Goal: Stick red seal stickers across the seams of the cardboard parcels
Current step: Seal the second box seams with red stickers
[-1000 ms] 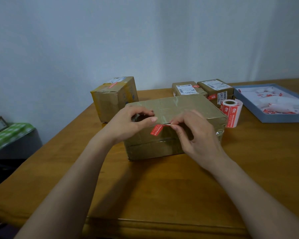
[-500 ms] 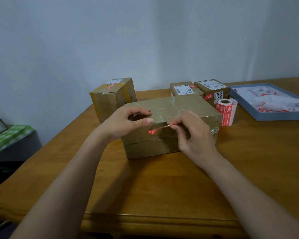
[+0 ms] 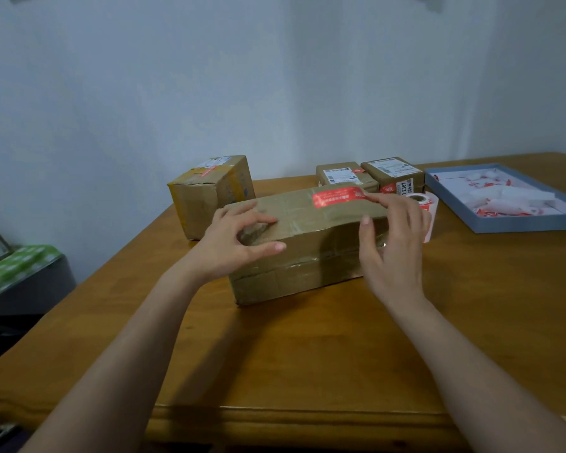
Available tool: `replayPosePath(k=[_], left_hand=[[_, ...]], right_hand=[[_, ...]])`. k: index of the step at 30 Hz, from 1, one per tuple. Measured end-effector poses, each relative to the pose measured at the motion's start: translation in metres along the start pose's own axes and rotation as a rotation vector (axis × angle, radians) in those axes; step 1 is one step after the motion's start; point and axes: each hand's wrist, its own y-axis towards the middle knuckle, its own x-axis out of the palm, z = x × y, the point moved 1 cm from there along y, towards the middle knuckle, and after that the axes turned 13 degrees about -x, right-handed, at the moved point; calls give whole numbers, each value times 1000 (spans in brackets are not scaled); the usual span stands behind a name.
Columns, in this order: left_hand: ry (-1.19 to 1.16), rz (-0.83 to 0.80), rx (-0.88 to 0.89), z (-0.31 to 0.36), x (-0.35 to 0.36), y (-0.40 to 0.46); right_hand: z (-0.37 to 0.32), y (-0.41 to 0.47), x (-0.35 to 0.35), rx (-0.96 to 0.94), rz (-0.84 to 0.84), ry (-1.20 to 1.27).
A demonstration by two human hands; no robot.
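at the far left, below the table's edge, sits a green-topped thing, too blurred to name. a wooden table fills the view. toward its back left stands a small cardboard box with a white label and a red strip on top. in the middle lies the large parcel, brown and wrapped in clear tape. the left hand grips the parcel's near left top edge, fingers curled over the top and thumb on the front face. a red sticker lies flat on the parcel's top, toward the far right side. the right hand is spread wide and holds nothing; its fingertips touch the sticker's right end, thumb hanging loose over the front edge. behind the parcel sit two small labelled boxes side by side. just right of the hand a sticker roll stands, partly hidden. at the far right lies a blue tray holding white and red paper scraps.
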Motion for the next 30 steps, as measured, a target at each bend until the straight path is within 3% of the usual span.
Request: replayPosePath(k=[6, 10, 14, 24, 30], left_hand=[[-44, 3, -119, -19, -3, -7], [-182, -3, -211, -24, -3, -8], [-248, 31, -187, -19, -4, -8], [-522, 321, -184, 7, -21, -5], [-378, 441, -295, 32, -39, -5]], right_hand=[[8, -3, 2, 221, -157, -19], [10, -3, 3, 203, -148, 36], [6, -1, -1, 177, -146, 76], [-14, 30, -27, 119, -73, 16], [-24, 66, -37, 117, -115, -14]])
